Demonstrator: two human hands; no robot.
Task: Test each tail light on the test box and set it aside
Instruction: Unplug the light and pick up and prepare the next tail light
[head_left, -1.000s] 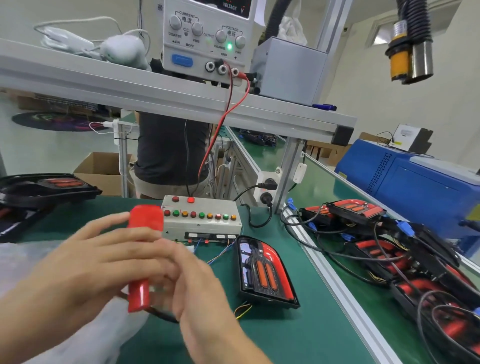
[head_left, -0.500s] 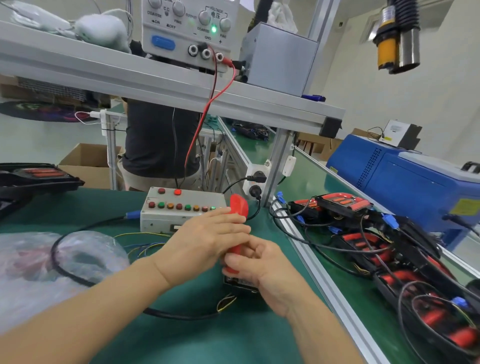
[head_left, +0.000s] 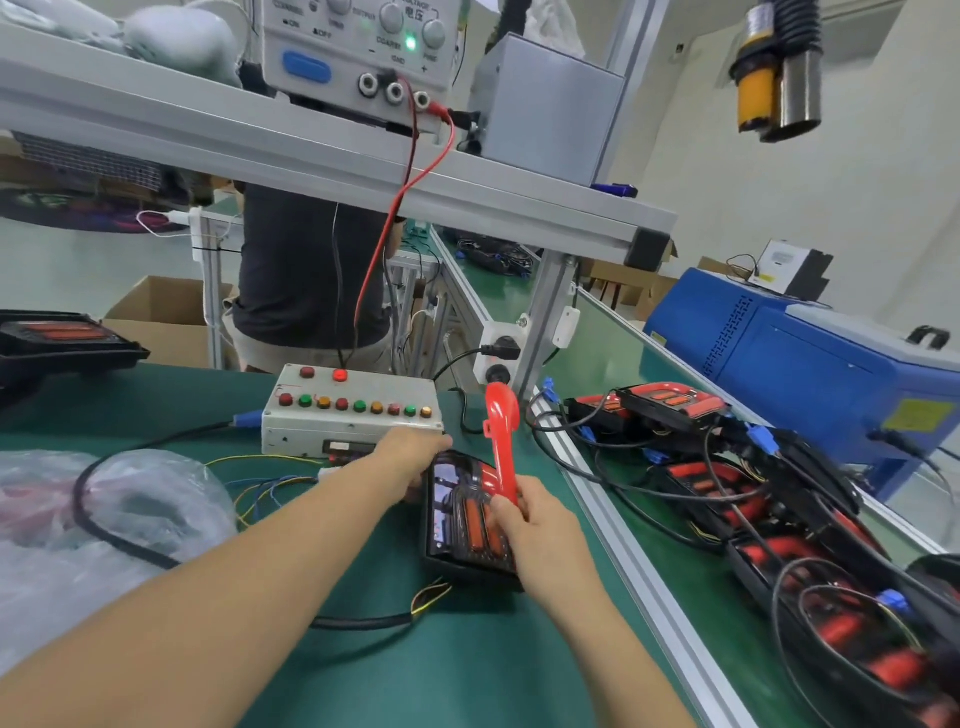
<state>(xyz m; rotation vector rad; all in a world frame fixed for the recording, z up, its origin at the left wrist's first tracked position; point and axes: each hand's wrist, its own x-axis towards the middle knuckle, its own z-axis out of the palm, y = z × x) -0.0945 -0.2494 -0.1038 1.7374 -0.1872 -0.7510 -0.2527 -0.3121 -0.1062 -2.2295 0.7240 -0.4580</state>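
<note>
Tail light (head_left: 465, 514) lay lens-up on the green bench (head_left: 415, 670), just in front of the test box (head_left: 348, 415), with thin yellow wires (head_left: 431, 595) trailing from its near end. Over its right side the right hand (head_left: 535, 525) gripped the lower end of a red curved lens strip (head_left: 501, 441), fingers curled round it, holding it upright with the hooked end at the top. The left hand (head_left: 410, 457) reached to the light's far left corner beside the box; whether its fingers gripped the housing could not be told. On the box one red button (head_left: 340, 375) glowed. A crumpled plastic bag (head_left: 104, 525) sat to the left. Beyond the aluminium rail, a heap of tail lights (head_left: 769, 519) with black cables lay on the right. Farther back a power supply (head_left: 358, 41) stood on the shelf, its red lead (head_left: 395, 218) hanging down.
</note>
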